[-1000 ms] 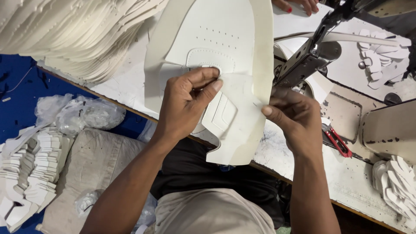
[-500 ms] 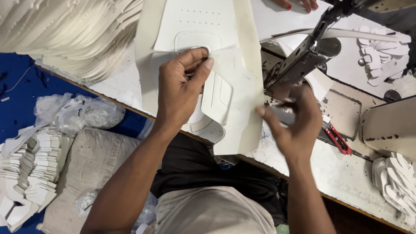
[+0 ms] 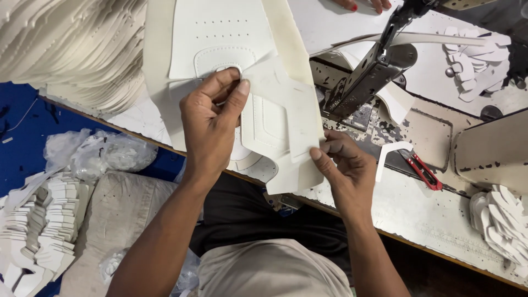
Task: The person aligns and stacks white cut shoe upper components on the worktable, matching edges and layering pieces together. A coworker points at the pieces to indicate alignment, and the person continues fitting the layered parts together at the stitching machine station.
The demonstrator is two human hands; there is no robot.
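At the worktable's [image 3: 418,220] near edge, left hand [image 3: 212,124] and right hand [image 3: 346,165] pinch a white shoe-upper panel [image 3: 280,115], apparently aligning it; feeding it squarely to the sewing machine [image 3: 374,66] would need care.

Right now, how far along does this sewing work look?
Done: the white panel already carries punched holes and a stitched-on patch. In hand: the left hand presses that panel while the right hand pinches a smaller white piece lying over it, beside the sewing machine, not under its foot. Left: big stacks of cut white pieces wait on the table edge.
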